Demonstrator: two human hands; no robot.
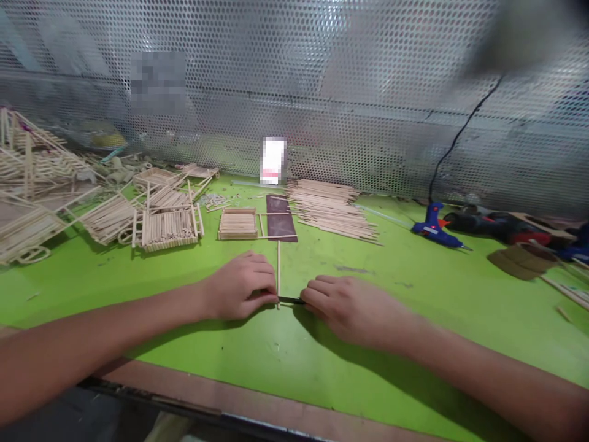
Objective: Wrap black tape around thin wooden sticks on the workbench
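Observation:
A thin wooden stick [278, 267] lies on the green table, pointing away from me. My left hand [243, 287] is closed on the stick close to its near end, thumb and fingertips together. From the right, my right hand [343, 304] grips a narrow dark blade [291, 300]. The blade crosses the stick near that end, beside my left fingertips; its handle is hidden in my right hand. Beyond the hands are a small stick-built tray [238, 223] and a dark brown board [279, 215] with a few sticks across it.
A pile of loose sticks [331, 209] lies at the back. Several stick-built pieces crowd the left, including a stick-filled frame [169, 228]. At right are a blue glue gun [437, 227] with a cord and a brown tape roll [522, 260]. A perforated metal screen [294, 73] stands behind.

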